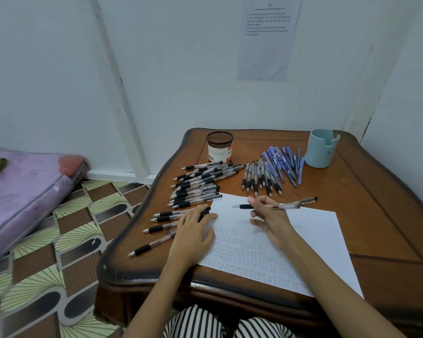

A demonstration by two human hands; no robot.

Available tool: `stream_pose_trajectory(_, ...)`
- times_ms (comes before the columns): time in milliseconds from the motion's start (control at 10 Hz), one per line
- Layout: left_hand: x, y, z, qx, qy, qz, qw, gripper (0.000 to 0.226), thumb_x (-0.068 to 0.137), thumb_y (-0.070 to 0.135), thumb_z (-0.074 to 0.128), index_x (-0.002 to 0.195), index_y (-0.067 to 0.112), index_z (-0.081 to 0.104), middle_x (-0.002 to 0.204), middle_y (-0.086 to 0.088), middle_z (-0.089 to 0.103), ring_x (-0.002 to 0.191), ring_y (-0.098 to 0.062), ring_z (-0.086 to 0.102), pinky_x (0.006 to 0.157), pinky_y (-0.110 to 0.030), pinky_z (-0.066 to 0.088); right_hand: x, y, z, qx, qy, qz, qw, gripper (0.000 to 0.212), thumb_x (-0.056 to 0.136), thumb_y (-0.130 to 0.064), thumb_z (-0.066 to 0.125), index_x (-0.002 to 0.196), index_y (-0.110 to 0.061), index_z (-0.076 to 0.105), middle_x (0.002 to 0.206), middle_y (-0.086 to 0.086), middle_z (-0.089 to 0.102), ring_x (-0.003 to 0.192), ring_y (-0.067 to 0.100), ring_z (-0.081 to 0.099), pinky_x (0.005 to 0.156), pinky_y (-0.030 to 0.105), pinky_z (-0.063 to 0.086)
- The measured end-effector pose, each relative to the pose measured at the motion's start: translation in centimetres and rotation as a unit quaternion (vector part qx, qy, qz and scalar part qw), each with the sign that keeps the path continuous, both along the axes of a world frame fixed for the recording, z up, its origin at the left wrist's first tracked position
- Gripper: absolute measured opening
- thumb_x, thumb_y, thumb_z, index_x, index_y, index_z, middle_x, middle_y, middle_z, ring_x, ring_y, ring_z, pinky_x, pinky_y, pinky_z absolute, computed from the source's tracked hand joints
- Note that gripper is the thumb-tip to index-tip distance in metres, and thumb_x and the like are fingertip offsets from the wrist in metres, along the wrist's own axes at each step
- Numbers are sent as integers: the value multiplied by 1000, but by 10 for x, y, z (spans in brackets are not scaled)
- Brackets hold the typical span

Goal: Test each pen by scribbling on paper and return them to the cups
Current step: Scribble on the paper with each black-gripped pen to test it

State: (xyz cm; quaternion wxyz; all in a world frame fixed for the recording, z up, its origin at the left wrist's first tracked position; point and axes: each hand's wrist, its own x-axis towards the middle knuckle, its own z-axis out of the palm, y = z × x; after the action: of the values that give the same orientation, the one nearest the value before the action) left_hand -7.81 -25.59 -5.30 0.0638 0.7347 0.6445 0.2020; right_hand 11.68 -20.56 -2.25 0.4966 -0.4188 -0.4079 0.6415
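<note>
Between the thumb and fingers of the right hand (270, 215) sits a pen (245, 206) with a clear barrel and a black grip. It is pinched near its middle and held level above the paper (310, 240), probably between scribbles, though blur hides its tip. Beside it the left hand (195, 231) lies flat, fingers straight, on the paper's edge, likely to stop the sheet sliding. Beyond both hands, loose pens (200, 181) cover the desk (376, 203) near the mesh cup (219, 147) and the blue cup (321, 148).

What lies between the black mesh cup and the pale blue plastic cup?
Head view: loose clear black-banded pens and blue pens on the brown wooden table.
</note>
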Motion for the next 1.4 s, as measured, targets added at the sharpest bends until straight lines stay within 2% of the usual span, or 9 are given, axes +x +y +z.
stream_pose_trajectory(100,1,-1,0,4,2,0,1000,39,97,31,37,137,33,40,153,8,20,142,-11,12,115,-30,3,-8,0,-7,35,-71,32,996,19,91,-15,60,74,-12,50,57,5,53,45,9,54,44,21,49)
stream_pose_trajectory(200,0,-1,0,13,1,-2,1000,40,97,30,38,136,32,41,153,7,22,141,-10,13,114,-29,4,-11,-3,-14,90,-147,152,973,18,95,-28,53,98,-12,61,72,10,66,60,16,63,48,22,49)
stream_pose_trajectory(300,1,-1,0,12,6,-1,1000,40,97,30,38,137,32,40,153,7,21,142,-11,13,114,-29,4,-10,-3,-13,98,-137,202,965,24,92,-29,57,92,-8,67,79,9,68,63,15,60,48,19,46)
stream_pose_trajectory(400,0,-1,0,13,0,1,1000,39,97,30,38,136,32,40,153,7,21,141,-10,13,114,-29,4,-16,-1,-14,132,-188,132,964,33,81,-28,72,56,-11,57,49,1,55,46,11,48,44,19,37)
stream_pose_trajectory(500,1,-1,0,14,-1,2,1000,39,97,30,38,136,33,41,152,8,22,141,-10,13,114,-29,4,-21,2,-21,193,-273,53,941,46,79,-27,74,44,-15,47,38,-8,44,42,3,43,50,14,38)
stream_pose_trajectory(800,0,-1,-1,11,-1,0,1000,39,98,31,38,136,33,41,153,8,21,141,-10,13,114,-29,3,-22,7,-28,230,-294,34,927,47,86,-11,66,42,-22,49,38,-11,45,42,2,42,50,11,33)
stream_pose_trajectory(1000,0,-1,0,13,-3,2,1000,39,98,31,38,136,34,41,153,8,21,141,-9,13,115,-29,4,-24,9,-33,238,-324,21,915,42,81,-4,60,43,-15,47,40,-7,40,46,7,37,56,20,35)
stream_pose_trajectory(1200,1,0,1,10,-2,2,1000,39,97,31,39,136,34,40,152,8,21,141,-10,13,115,-29,4,-22,10,-32,242,-306,4,921,44,85,-12,65,43,-20,52,40,-9,47,45,4,43,57,24,38)
stream_pose_trajectory(1400,0,0,-1,14,1,2,1000,39,97,31,38,136,34,41,153,8,21,141,-9,13,115,-28,4,-23,10,-32,239,-308,4,921,43,85,-12,65,44,-20,53,40,-10,48,44,3,45,57,22,37)
